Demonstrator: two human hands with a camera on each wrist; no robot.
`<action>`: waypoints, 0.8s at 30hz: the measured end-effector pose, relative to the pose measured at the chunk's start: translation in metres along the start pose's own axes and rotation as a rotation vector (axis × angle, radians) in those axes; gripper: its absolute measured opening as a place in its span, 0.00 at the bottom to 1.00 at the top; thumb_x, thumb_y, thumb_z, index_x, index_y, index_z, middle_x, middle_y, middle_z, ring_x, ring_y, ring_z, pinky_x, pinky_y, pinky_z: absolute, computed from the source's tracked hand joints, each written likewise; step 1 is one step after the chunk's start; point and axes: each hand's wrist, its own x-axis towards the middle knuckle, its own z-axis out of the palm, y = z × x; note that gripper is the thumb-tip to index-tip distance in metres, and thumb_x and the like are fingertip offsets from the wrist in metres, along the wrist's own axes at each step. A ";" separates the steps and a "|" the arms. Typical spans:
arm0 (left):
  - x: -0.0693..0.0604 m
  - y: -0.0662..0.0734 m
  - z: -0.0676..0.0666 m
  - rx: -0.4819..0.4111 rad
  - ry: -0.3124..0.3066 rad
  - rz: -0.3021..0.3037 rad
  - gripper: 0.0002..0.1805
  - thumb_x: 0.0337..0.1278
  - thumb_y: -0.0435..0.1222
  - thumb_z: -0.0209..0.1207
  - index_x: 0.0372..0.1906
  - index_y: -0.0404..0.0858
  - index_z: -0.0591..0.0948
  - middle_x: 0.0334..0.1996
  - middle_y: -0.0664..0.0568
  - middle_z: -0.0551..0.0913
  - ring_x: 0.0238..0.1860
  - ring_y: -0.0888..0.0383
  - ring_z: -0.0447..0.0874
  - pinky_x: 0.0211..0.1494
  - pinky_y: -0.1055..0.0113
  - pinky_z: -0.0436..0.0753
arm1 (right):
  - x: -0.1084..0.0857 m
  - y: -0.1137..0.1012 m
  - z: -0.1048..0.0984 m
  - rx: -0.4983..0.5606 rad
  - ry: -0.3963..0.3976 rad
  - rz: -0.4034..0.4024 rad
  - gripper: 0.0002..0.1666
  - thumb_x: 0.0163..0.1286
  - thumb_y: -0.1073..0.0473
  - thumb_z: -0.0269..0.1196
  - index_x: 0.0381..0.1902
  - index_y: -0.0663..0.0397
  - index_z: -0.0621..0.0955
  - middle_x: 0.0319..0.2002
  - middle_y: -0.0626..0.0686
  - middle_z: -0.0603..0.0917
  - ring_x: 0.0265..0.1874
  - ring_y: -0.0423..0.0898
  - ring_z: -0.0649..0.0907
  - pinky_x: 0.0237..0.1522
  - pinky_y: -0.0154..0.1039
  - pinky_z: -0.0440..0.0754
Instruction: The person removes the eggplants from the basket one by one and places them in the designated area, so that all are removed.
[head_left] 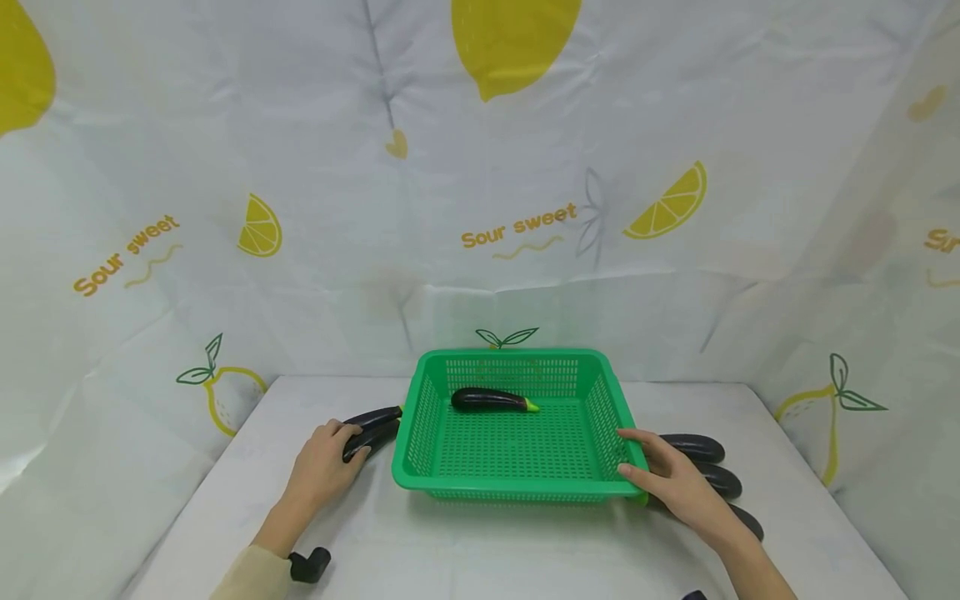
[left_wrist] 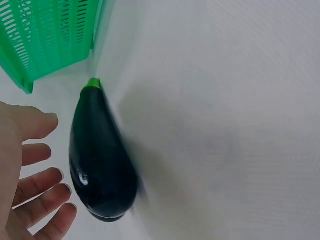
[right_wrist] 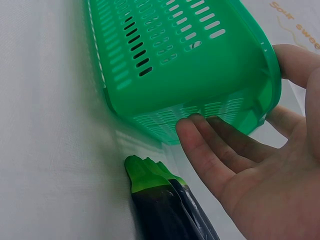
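Note:
A green plastic basket (head_left: 517, 485) stands mid-table with one dark purple eggplant (head_left: 486, 400) lying inside at the back. My right hand (head_left: 678, 483) holds the basket's right rim near the front corner, thumb and fingers on either side of the wall. On the left, two eggplants, a rear one (head_left: 375, 417) and a front one (head_left: 373, 440), lie with green ends toward the basket. Over and beside these reaches my left hand (head_left: 324, 462); in the left wrist view its loosely bent fingers (left_wrist: 42, 182) are spread beside an eggplant (left_wrist: 100, 155), a small gap between.
Right of the basket lie three more eggplants: a back one (head_left: 696, 447), a middle one (head_left: 722, 481) and a front one (head_left: 748, 523), partly behind my right hand. A lemon-print sheet (head_left: 337, 317) hangs behind and beside the white table (head_left: 487, 550).

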 end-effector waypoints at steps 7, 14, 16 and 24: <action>0.007 0.010 -0.011 -0.011 0.039 0.076 0.15 0.59 0.36 0.70 0.48 0.32 0.85 0.42 0.43 0.83 0.42 0.45 0.81 0.44 0.49 0.83 | 0.000 0.000 0.000 0.004 0.000 0.003 0.38 0.76 0.49 0.62 0.77 0.55 0.63 0.77 0.70 0.56 0.74 0.71 0.60 0.65 0.59 0.72; 0.016 0.021 -0.024 -0.027 0.074 0.145 0.13 0.61 0.35 0.68 0.47 0.33 0.85 0.40 0.44 0.83 0.39 0.47 0.81 0.40 0.53 0.82 | 0.001 -0.001 0.000 0.006 0.006 0.016 0.39 0.76 0.49 0.63 0.77 0.55 0.63 0.77 0.70 0.55 0.74 0.71 0.59 0.67 0.64 0.69; 0.018 0.024 -0.029 -0.034 0.089 0.163 0.12 0.61 0.35 0.68 0.46 0.33 0.85 0.40 0.45 0.83 0.39 0.47 0.81 0.40 0.53 0.82 | 0.001 0.000 0.000 0.006 0.006 0.019 0.39 0.76 0.49 0.63 0.77 0.54 0.63 0.77 0.70 0.56 0.74 0.71 0.60 0.66 0.63 0.70; 0.025 0.041 -0.039 -0.048 0.136 0.237 0.11 0.59 0.33 0.68 0.46 0.34 0.86 0.40 0.45 0.83 0.41 0.47 0.83 0.42 0.53 0.84 | 0.000 0.000 0.000 0.012 0.003 0.016 0.38 0.76 0.49 0.62 0.77 0.54 0.63 0.77 0.70 0.55 0.75 0.71 0.58 0.67 0.65 0.68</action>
